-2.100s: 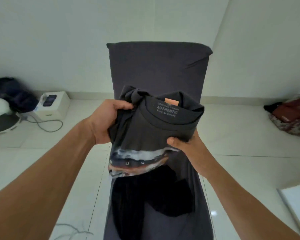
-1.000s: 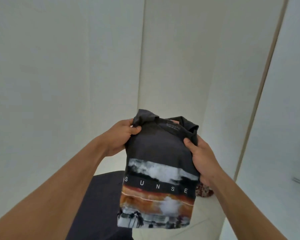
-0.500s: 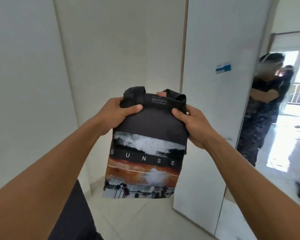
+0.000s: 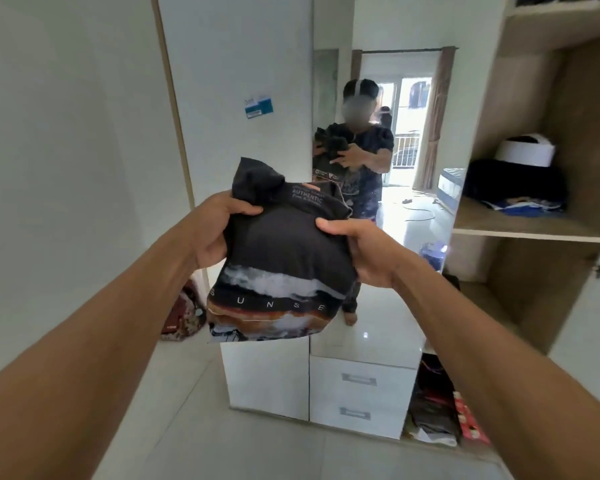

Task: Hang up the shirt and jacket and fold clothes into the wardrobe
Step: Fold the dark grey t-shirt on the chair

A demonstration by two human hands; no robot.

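Two bare hands hold a folded black T-shirt (image 4: 284,258) in the air before an open wardrobe. The left hand (image 4: 219,230) grips its left edge, thumb curled over the soft fabric, and the right hand (image 4: 364,252) grips the right edge likewise. The shirt is a limp rectangle printed with clouds and orange sky; beyond it are a tall mirror (image 4: 413,168), smooth white drawers (image 4: 361,393), and a wood-grain shelf (image 4: 527,233) bearing what seems to be dark bundled cloth.

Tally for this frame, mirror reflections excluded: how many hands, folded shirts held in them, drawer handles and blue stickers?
hands: 2, the left hand and the right hand
folded shirt: 1, gripped by both
drawer handles: 2
blue sticker: 1
Total: 6
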